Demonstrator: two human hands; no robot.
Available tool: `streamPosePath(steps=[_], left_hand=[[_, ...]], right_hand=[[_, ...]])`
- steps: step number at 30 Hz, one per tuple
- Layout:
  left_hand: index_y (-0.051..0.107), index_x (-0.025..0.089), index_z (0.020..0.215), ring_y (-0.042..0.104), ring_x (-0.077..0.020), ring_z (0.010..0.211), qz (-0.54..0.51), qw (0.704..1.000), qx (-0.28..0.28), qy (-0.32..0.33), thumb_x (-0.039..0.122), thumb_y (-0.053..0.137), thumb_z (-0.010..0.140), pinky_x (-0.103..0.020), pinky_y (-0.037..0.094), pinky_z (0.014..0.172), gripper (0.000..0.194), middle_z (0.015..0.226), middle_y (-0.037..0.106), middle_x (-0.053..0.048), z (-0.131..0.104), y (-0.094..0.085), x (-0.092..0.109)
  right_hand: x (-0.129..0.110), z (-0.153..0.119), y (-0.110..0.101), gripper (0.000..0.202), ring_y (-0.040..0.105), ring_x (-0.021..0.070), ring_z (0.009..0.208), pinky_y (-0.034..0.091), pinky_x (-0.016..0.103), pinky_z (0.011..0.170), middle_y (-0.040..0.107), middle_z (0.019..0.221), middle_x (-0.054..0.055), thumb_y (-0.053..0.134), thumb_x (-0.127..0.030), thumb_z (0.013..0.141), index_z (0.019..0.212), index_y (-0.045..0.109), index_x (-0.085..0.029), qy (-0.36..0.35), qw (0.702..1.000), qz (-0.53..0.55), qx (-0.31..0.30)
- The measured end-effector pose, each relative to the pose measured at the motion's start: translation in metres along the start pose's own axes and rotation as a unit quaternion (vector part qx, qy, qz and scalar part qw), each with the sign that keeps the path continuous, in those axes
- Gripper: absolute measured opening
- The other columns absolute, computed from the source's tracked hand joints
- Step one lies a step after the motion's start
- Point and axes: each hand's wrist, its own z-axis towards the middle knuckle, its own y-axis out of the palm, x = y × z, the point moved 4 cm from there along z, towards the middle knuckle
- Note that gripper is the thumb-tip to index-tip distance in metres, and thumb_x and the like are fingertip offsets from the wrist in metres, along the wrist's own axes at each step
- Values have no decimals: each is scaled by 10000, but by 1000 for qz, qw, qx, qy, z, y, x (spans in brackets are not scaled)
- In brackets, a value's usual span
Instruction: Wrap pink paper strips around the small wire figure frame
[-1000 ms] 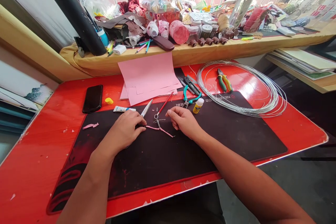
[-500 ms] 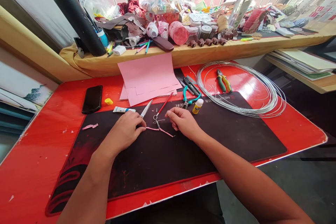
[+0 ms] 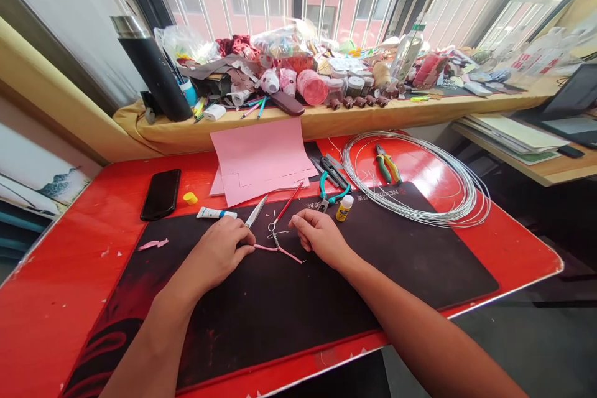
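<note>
A small twisted wire figure lies on the black mat, with a loop at its top and two legs wrapped in pink paper. My left hand pinches the end of its left pink leg between thumb and fingers. To the right of the figure, my right hand hovers closed, thumb against curled fingers; anything in them is too small or hidden to see. Scissors poke out from behind my left hand, blades showing. A red-handled brush or pen lies just above the wire loop.
On the black mat stand or lie a yellow glue bottle, a glue tube and teal pliers. Behind are pink paper sheets, a phone, a wire coil and yellow-green pliers. Clutter fills the windowsill.
The camera has tilted up, so everything sits lower in view. Both hands keep nearly the same places around the wire figure, the left still pinching its pink leg.
</note>
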Motion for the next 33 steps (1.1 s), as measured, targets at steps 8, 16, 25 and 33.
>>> streamPosePath(steps=[8,16,25,33], left_hand=[[710,247,840,608,-260,929,-1,1000,5,-1,277,599,967,-408,487,844,171,897,684,-45,0,2,-1],[733,247,881,613,-264,943,-8,1000,1,1,288,607,966,-419,487,863,157,919,702,-55,0,0,-2],[742,258,868,613,-263,976,-27,999,-23,-29,284,660,925,-393,480,874,104,920,686,-37,1,-2,-4],[733,250,865,624,-261,942,-30,998,39,-46,471,643,976,-388,459,865,263,904,722,-37,2,-11,-4]], right_hand=[[4,2,1,363,418,96,422,312,238,449,465,544,-81,656,-546,924,840,633,-194,5,1000,8,5],[2,1,0,373,423,99,435,318,239,457,451,544,-85,649,-559,924,850,633,-194,0,1000,7,1],[2,0,-1,335,419,95,427,311,239,463,484,522,-79,630,-519,940,861,640,-194,6,1000,0,4],[-2,-1,0,300,418,97,434,307,244,464,475,530,-80,609,-479,945,843,632,-198,3,1000,-2,0]])
